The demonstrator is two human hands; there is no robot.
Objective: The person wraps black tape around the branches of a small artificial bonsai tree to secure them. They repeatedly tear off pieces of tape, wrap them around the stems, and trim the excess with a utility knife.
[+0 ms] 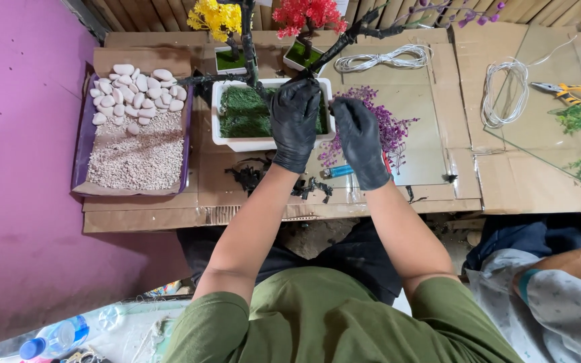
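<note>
— What was seen of the surface and the room?

— A surface of flattened brown cardboard (169, 202) was laid beside a pink wall (15, 168), with glass panes set on it.

— And the hands?

— The left hand (295, 124), in a black glove, was closed around the dark trunk of the artificial tree (317, 57), rooted in a white rectangular planter of green moss (237, 128). The right hand (361, 141), also gloved, was held just beside it; whether its grip was closed could not be told.

— What was crowded around?

— A purple tray of white pebbles and gravel (132, 141) was placed left; purple sprigs (388, 128), wire coils (502, 101) and yellow-handled pliers (566, 91) were spread right.
</note>
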